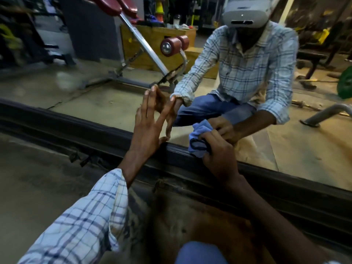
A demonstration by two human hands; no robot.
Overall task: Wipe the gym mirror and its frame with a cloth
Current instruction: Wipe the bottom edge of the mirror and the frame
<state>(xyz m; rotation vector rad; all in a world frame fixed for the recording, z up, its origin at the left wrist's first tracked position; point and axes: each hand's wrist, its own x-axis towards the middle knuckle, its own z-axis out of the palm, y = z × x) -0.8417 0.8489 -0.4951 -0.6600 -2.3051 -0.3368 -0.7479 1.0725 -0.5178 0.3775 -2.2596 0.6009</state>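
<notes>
Key relation: the frame (85, 126) runs as 1 long dark bar to both sides of the right hand (219, 151), so I'd guess the next swipe goes along it.
Right fingers (209, 137): curled round the cloth (197, 151), pressing it on the frame at the glass edge.
Left hand (147, 130): flat on the mirror (95, 96), fingers straight, just left of the cloth.
Cloth look: blue, dark trim, bunched up.

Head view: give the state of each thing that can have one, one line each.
mirror: reflecting the person and a gym bench.
frame: dark, along the mirror's bottom edge.
cloth: bunched, touching glass and frame.
left hand: open, fingers straight, pressed on the mirror.
right hand: grips the cloth.
</notes>
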